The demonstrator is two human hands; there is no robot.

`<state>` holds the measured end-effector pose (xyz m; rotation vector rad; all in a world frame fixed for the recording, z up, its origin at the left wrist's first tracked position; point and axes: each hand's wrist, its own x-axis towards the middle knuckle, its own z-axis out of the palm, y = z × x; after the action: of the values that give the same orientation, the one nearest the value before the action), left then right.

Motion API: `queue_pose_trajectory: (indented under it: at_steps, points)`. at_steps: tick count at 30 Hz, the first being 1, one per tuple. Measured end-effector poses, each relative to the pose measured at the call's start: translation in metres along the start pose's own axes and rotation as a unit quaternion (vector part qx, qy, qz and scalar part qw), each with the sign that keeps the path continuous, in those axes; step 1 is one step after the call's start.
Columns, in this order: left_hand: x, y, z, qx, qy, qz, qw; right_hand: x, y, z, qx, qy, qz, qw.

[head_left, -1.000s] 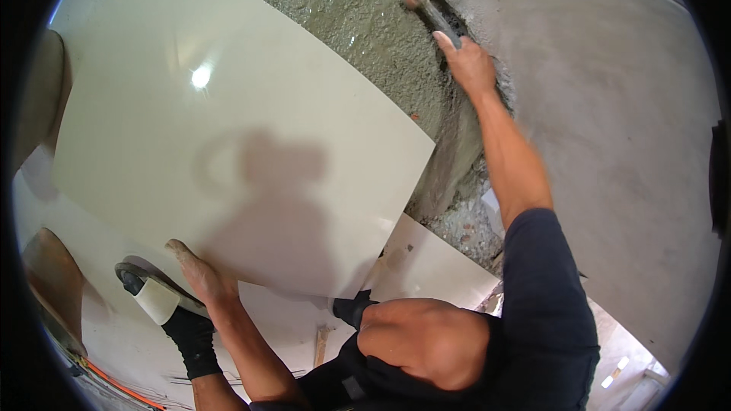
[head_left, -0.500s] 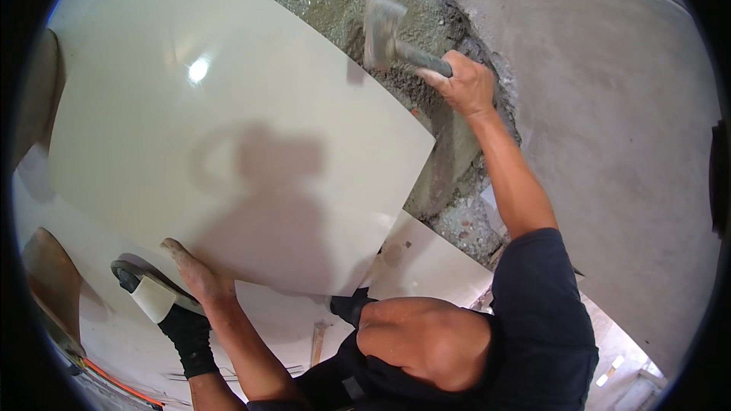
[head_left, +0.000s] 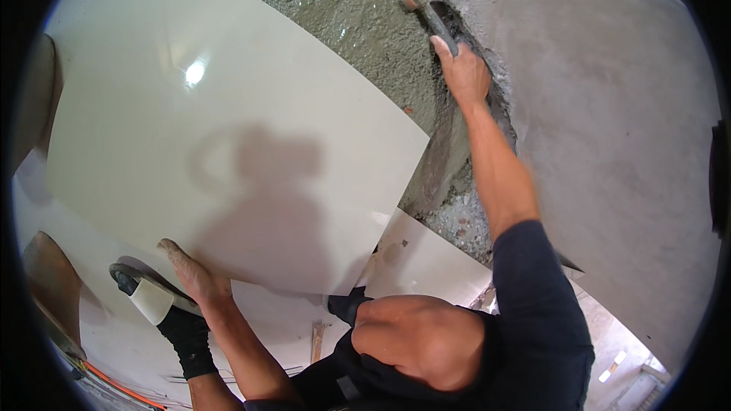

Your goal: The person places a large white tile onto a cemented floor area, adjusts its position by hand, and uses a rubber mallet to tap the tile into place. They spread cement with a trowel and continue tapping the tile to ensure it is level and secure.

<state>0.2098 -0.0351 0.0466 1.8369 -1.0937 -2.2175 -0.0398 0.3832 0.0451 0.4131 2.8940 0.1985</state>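
My left hand (head_left: 199,275) grips the near edge of a large, glossy cream tile (head_left: 327,106); some of its fingers are hidden from view. The tile's far right edge borders a bed of wet grey mortar (head_left: 327,19). Stretched out over the mortar's right side, my right hand (head_left: 466,74) is closed round the handle of a trowel (head_left: 442,30). The trowel's blade is at the mortar's rough right edge, seen at a steep angle, so its shape is hard to make out.
A smooth grey surface (head_left: 601,122) stretches along the right. Another pale tile (head_left: 419,259) lies near my knee, beside crumbly rubble (head_left: 461,221). My foot in a sandal (head_left: 156,301) is at the left, by an orange cable (head_left: 114,384) and a small wooden piece (head_left: 317,339).
My right hand has swung the trowel away from above the tile's edge, up and right to the mortar's far right border. My left hand stays on the tile's edge.
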Motion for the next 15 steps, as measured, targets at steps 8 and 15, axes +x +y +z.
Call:
queue_pose_trajectory:
  at_steps: [8,15]
  points:
    - [0.005,-0.003,-0.004,0.015,-0.017,0.022,0.999,-0.002,0.014,0.023,-0.005,0.047,-0.07,0.996]
    - [0.004,-0.003,-0.006,-0.013,-0.046,-0.003,0.999,-0.028,0.015,0.017,0.056,0.01,-0.18,0.982]
